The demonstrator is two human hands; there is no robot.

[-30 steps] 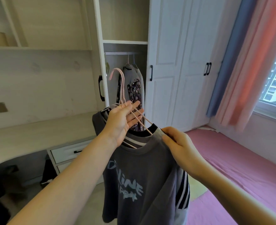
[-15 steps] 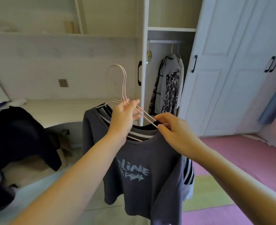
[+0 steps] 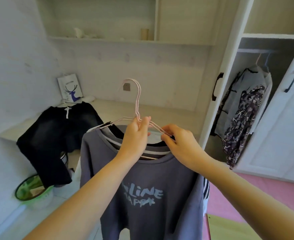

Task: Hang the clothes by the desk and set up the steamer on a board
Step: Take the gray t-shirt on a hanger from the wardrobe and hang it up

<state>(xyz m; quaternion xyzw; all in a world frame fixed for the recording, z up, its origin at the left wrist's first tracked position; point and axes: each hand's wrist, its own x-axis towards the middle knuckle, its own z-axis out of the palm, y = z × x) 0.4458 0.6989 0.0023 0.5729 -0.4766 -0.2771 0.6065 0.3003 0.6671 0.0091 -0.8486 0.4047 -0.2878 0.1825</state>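
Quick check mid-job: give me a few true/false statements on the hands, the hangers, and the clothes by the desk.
1. The left hand grips the pink hangers just below the hooks. True.
2. The right hand hangs free, touching nothing. False: it pinches the hanger arm at the grey T-shirt collar.
3. A black garment already hangs at the desk edge. True.
4. The wardrobe is empty. False: clothes hang inside.
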